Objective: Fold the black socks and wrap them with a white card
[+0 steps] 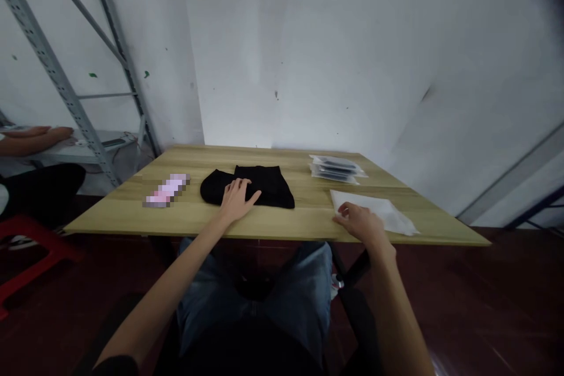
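Observation:
A piece of folded black cloth (268,185) lies flat on the table, its rounded end to the left. My left hand (238,200) rests on its near middle part, fingers spread and palm down. To the right is a whitish, translucent plastic bag (390,211), flat on the tabletop. At the bag's near left corner, my right hand (359,220) has its fingers curled and its thumb close to the index finger, pinching the edge. Part of the bag is hidden under that hand.
On the wooden table (299,229), a stack of clear packets (337,169) with dark contents stands behind the bag. A blurred pink item (167,191) lies on the left. A metal rack (66,79), a red stool (35,241) and another person's arm (37,140) are further left.

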